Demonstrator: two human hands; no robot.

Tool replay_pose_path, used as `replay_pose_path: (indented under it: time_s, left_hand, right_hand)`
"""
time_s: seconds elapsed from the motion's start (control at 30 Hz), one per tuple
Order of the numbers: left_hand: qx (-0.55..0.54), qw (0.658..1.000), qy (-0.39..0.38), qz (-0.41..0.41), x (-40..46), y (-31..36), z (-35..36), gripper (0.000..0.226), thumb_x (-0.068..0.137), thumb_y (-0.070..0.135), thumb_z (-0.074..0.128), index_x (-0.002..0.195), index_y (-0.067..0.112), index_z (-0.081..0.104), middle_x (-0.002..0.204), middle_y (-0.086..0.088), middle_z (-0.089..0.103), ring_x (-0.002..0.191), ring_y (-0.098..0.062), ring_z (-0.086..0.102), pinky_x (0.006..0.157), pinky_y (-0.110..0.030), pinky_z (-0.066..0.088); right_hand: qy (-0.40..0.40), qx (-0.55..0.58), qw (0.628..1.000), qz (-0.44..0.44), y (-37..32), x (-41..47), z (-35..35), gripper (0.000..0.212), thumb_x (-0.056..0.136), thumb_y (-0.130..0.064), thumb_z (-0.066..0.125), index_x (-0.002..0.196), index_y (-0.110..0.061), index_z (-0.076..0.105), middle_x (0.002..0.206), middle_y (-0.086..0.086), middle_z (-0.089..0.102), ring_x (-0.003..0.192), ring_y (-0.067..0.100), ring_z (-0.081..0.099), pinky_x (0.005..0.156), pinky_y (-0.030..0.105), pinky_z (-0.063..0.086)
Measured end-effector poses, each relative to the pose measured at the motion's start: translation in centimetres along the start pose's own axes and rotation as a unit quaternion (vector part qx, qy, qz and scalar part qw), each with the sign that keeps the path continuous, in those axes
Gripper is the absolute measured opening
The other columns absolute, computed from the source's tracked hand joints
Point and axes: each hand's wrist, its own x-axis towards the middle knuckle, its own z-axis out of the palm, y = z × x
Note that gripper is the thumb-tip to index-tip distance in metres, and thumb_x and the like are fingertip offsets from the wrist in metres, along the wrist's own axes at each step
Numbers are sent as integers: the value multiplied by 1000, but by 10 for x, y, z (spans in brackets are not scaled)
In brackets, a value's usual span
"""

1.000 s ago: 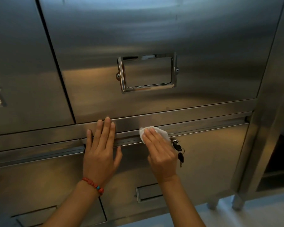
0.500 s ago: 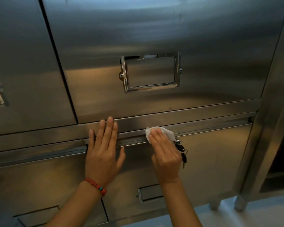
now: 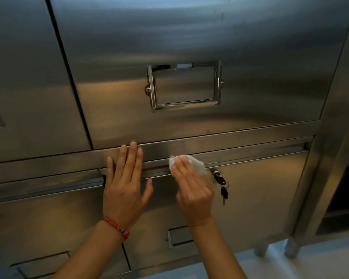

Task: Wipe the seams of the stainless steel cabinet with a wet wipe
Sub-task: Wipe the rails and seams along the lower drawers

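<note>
Head view, and I'm looking down at the front of the stainless steel cabinet [image 3: 189,33]. My right hand [image 3: 193,196] has the white wet wipe [image 3: 191,163] pressed flat under its fingers, right on the horizontal seam [image 3: 250,151] that runs between the big upper door and the lower door. The fingers lie fairly straight over the wipe, pushing it against the metal rather than wrapped round it; the wipe's crumpled edge sticks out past the fingertips on the upper right.

My left hand [image 3: 125,188] is spread flat on the cabinet just beside the right one, palm on the lower panel, fingers straight and reaching up across the same seam onto the rail above. It has nothing in its grip. A red beaded bracelet [image 3: 117,228] sits on that wrist.

Just to the right of the wipe there's a lock with a bunch of keys [image 3: 222,186] hanging from it, close to my right hand but apart from it. Above, in the middle of the upper door, a shiny framed label holder [image 3: 184,85]. A dark vertical seam [image 3: 69,77] splits the upper doors on the left. Down at the bottom right I can see the cabinet's feet [image 3: 260,250] on a pale floor [image 3: 310,264].
</note>
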Motion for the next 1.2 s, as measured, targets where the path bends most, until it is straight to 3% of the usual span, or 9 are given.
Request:
replay_pose_path:
  time_s: [0.1,0.3,0.5,0.67,0.87,1.03,1.2]
  left_hand:
    - [-2,1000,1,-5,1,1,0,63,86,32,42,138,-2,34,146,-19,29,144,-20,5,113,-48,14]
    - [-9,1000,0,-2,0,0,0,62,86,32,42,138,-1,35,147,-18,29,144,-20,7,113,-48,15]
    - [-8,1000,12,-5,0,1,2,61,88,32,42,138,-3,35,147,-18,29,144,-21,8,113,-49,15]
    - [-6,1000,10,1,-1,-1,2,62,88,32,42,139,-2,33,147,-19,29,143,-24,12,113,-49,15]
    - [-9,1000,4,-2,-1,-1,2,62,88,33,41,139,-1,33,148,-18,27,144,-22,8,113,-49,15]
    - [-12,1000,2,2,0,-2,0,63,87,33,42,139,-1,34,148,-17,27,144,-22,8,113,-49,15]
    - [-13,1000,-1,-1,0,0,1,63,86,32,42,139,-2,33,148,-17,27,144,-21,7,113,-49,14]
  right_hand:
    - [-12,10,999,-41,14,4,-6,34,97,3,39,99,0,72,106,13,69,104,22,65,85,37,56]
    - [18,-26,998,53,10,-2,-4,27,95,1,45,96,2,72,103,16,69,97,29,67,74,42,59]
    - [-6,10,1000,-15,19,3,-9,27,92,5,46,98,1,72,105,15,69,102,25,66,84,39,56]
    - [14,-17,999,36,10,1,-4,26,81,10,54,96,1,73,104,14,70,100,25,67,79,38,58]
    - [-5,23,999,-32,9,9,-5,34,97,2,40,96,0,73,103,12,70,100,22,67,85,35,56]
    - [10,-1,999,38,5,0,-2,26,79,12,57,97,1,72,105,14,69,101,25,66,90,36,52]
    - [-26,29,999,-33,7,7,-4,26,81,12,58,99,-1,73,107,13,69,103,23,66,85,36,56]
